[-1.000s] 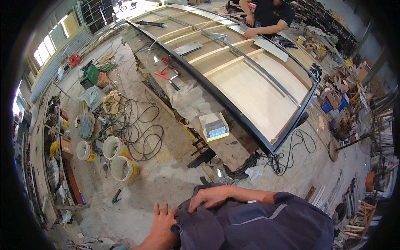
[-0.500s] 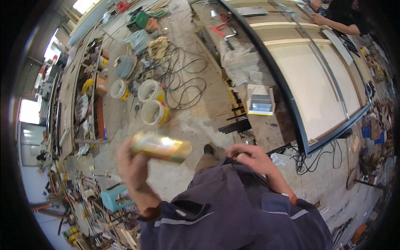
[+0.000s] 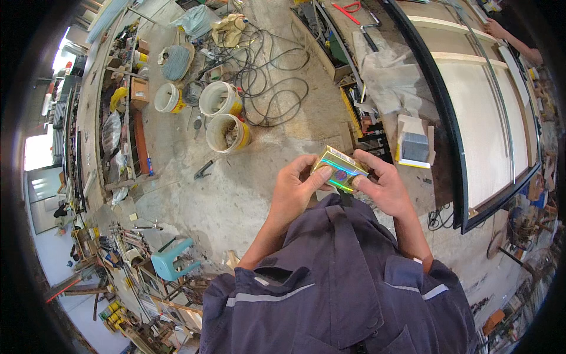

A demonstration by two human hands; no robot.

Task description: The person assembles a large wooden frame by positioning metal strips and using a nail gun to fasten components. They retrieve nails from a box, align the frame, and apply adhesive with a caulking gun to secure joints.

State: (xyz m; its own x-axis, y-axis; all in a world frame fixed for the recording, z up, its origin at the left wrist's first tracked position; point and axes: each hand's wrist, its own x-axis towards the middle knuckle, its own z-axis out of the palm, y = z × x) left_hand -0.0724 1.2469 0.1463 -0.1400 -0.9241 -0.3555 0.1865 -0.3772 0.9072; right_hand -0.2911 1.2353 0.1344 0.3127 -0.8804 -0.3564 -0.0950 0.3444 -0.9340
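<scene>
Both of my hands hold a small shiny gold cigarette pack (image 3: 338, 167) in front of my chest. My left hand (image 3: 296, 185) grips its left side, with the thumb on the upper face and the fingers curled behind. On the other side, my right hand (image 3: 384, 183) has its thumb pressed on the near right corner and fingers bent round the far edge. A barcode shows on the pack's far end face, and coloured light glints off its wrapper. The fingertips underneath are hidden.
Several white and yellow buckets (image 3: 223, 133) stand on the concrete floor beside tangled black cable (image 3: 277, 109). At right lies a large dark-framed panel (image 3: 466, 194), with another person's hand (image 3: 496, 29) beyond. A turquoise stool (image 3: 172, 259) is at lower left, pliers (image 3: 204, 169) on the floor.
The pack has come from my left side to the middle, in front of my chest. My right hand has left my jacket front and taken hold of it too. My view has shifted.
</scene>
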